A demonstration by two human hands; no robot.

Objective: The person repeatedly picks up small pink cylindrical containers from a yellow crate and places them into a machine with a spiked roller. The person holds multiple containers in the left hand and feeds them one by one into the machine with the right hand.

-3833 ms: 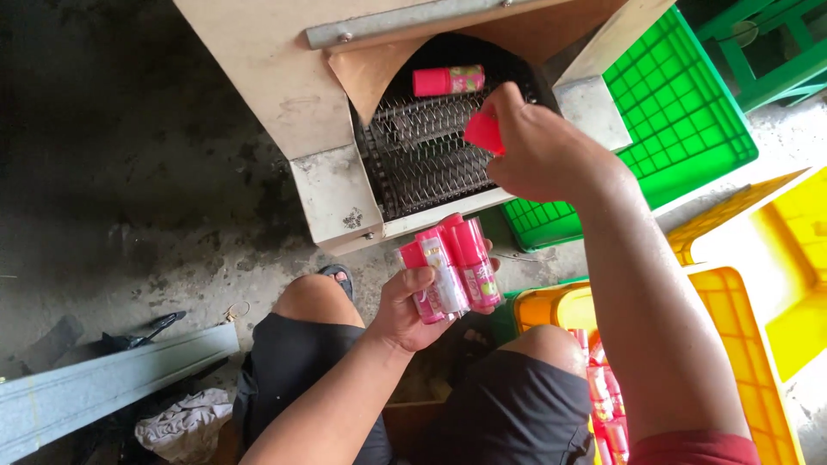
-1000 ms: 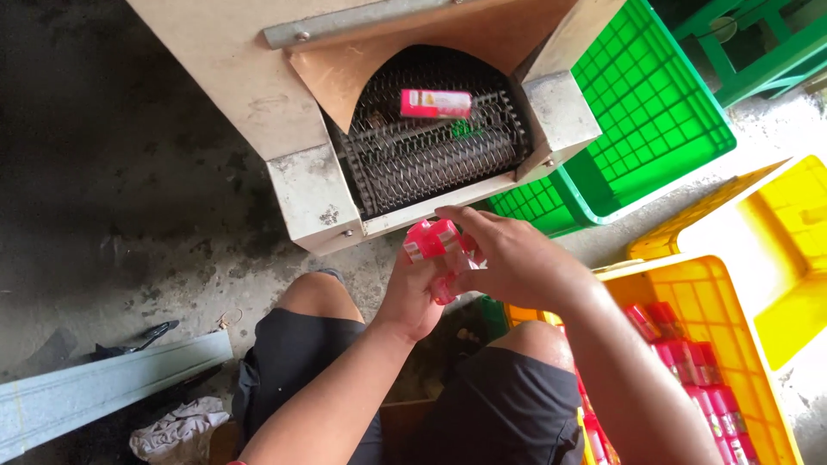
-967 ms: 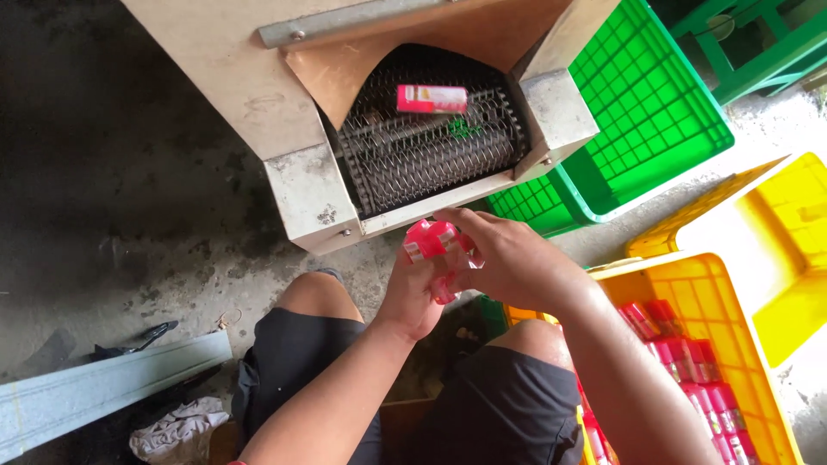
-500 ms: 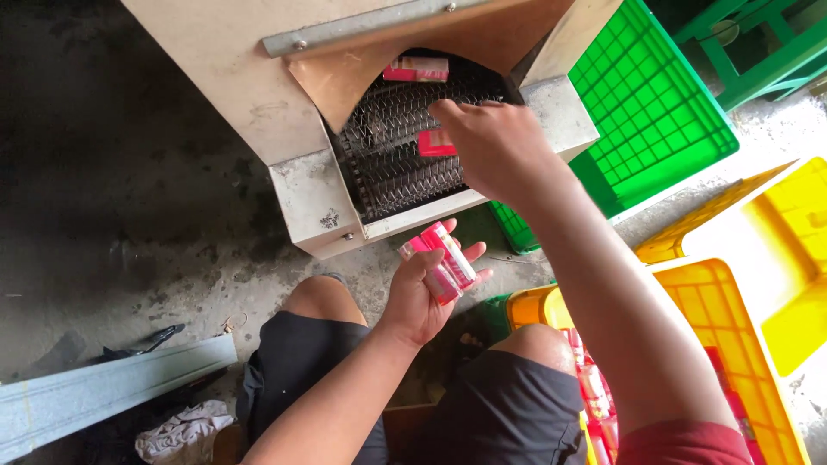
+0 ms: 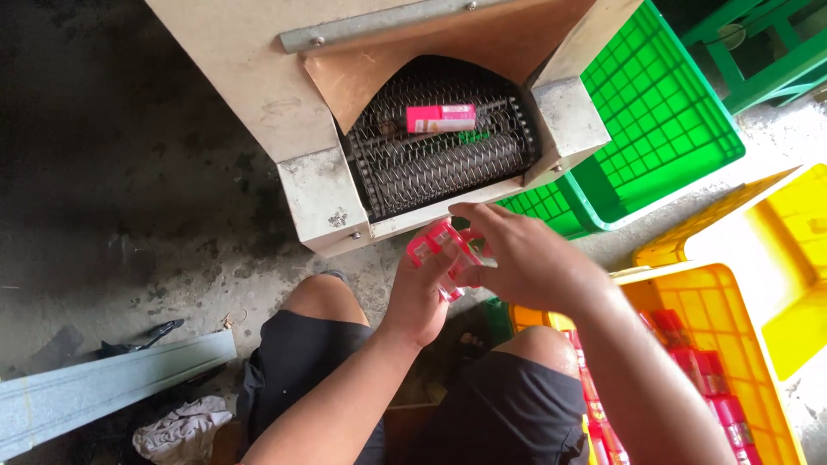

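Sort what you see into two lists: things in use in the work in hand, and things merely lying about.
In use: left hand, right hand, small pink plastic-wrapped packs, wire-mesh conveyor belt, pink pack on it, orange plastic crate.

Lying about: green plastic crate, crumpled white rag, grey metal channel.

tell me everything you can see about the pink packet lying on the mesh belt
The pink packet is a small, slim rectangular pack, bright pink with a paler band toward its right end, seemingly in glossy wrap. It lies flat and crosswise on the dark wire mesh belt, far back inside the machine's opening, under the brown curved hood. A small green scrap sits just below its right end. Nothing but the belt touches it; both hands are well clear of it.
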